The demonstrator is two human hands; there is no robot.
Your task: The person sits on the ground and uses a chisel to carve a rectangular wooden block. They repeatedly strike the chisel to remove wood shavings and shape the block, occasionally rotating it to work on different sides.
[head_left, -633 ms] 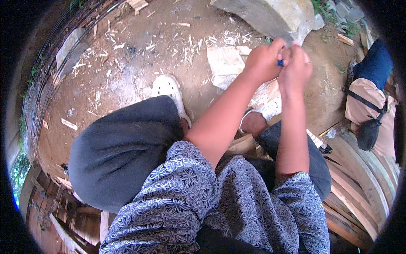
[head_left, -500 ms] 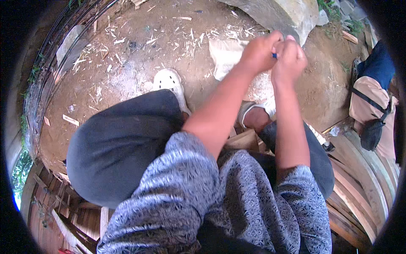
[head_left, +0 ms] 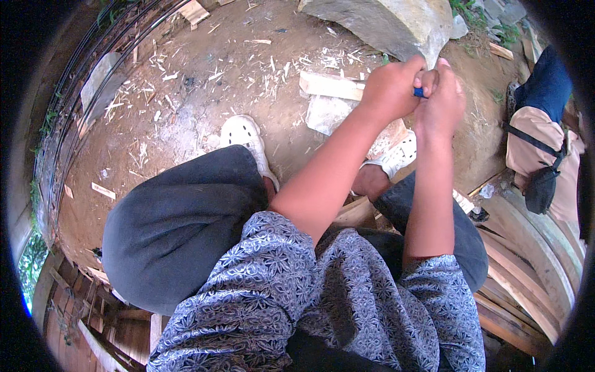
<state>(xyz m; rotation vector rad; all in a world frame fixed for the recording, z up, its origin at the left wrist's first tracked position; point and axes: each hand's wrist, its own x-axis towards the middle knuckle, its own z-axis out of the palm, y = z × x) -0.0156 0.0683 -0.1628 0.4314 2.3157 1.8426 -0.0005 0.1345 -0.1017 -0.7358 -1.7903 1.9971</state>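
Both my hands meet in front of me, arms stretched out over the bare ground near a large rock. My left hand (head_left: 392, 90) is closed, its knuckles up against the right one. My right hand (head_left: 441, 102) is closed too, its thumb pointing forward. Between them shows a small blue end (head_left: 418, 92) of something they grip; its kind is hidden by the fingers. Just left of the hands is a pale wood block (head_left: 330, 85), above a whitish, stone-like piece (head_left: 323, 114). Whether either hand touches the block cannot be told.
The large rock (head_left: 384, 25) lies ahead. Wood shavings litter the soil. My feet wear white clogs (head_left: 243, 133). Long boards (head_left: 527, 266) are stacked at right, near another person's leg (head_left: 533, 149) and a black pouch (head_left: 541, 191). Dark cables (head_left: 77, 93) run along the left.
My joined hands have shifted slightly right and nearer in the picture. The view has tilted a little. The pale block, blurred before, now shows sharply.
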